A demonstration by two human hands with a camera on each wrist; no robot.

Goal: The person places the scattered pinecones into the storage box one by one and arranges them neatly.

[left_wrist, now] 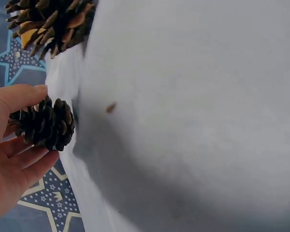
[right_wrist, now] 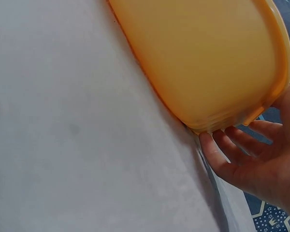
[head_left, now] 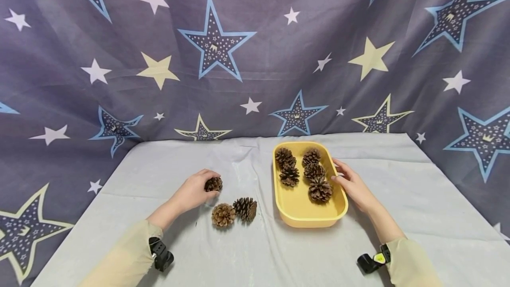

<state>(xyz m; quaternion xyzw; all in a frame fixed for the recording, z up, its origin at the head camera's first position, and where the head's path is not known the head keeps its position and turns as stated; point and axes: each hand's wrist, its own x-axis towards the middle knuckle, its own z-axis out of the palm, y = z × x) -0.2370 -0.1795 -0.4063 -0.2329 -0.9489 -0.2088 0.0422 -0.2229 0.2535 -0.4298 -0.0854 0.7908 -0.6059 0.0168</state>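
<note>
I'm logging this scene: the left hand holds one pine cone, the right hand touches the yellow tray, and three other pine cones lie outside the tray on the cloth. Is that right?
Not quite: the head view shows two, not three: a lighter pine cone and a darker pine cone on the cloth outside the tray. The rest holds.

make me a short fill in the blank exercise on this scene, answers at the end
1. Of the left hand and the right hand, only the ____ one holds a pine cone.
2. The right hand is at the side of the box, whose color is ____.
3. Besides the held one, the number of pine cones outside the box is ____.
4. The curtain behind has a pattern of ____.

Missing words: left; yellow; two; stars.
</note>
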